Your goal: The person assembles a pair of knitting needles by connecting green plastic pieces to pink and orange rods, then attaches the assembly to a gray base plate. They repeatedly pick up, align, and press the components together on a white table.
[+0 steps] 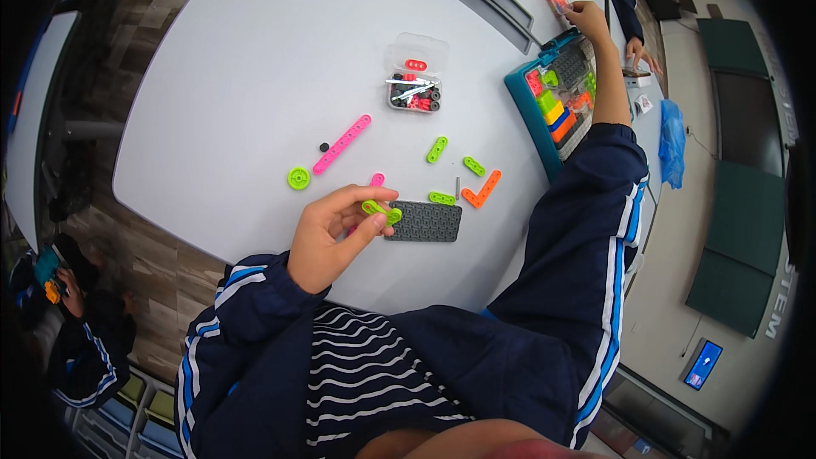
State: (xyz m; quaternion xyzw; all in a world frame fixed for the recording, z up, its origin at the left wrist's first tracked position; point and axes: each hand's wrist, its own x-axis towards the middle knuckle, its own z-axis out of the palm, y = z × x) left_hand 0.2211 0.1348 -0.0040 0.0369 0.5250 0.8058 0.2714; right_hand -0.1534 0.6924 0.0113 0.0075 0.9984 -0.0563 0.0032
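Note:
My left hand pinches a lime-green building link between thumb and fingers, over the left end of a dark grey perforated plate. Partly hidden behind that hand is a pink piece. My right arm stretches to the far right, where my right hand has its fingers closed on a small clear plastic box with orange-red parts inside. Around the plate lie green links, an orange angled beam and a thin grey rod.
A long pink beam, a green wheel and a small black part lie on the left. Farther back stands an open clear box of small parts. A teal case of bricks sits under my right arm. Other people are nearby.

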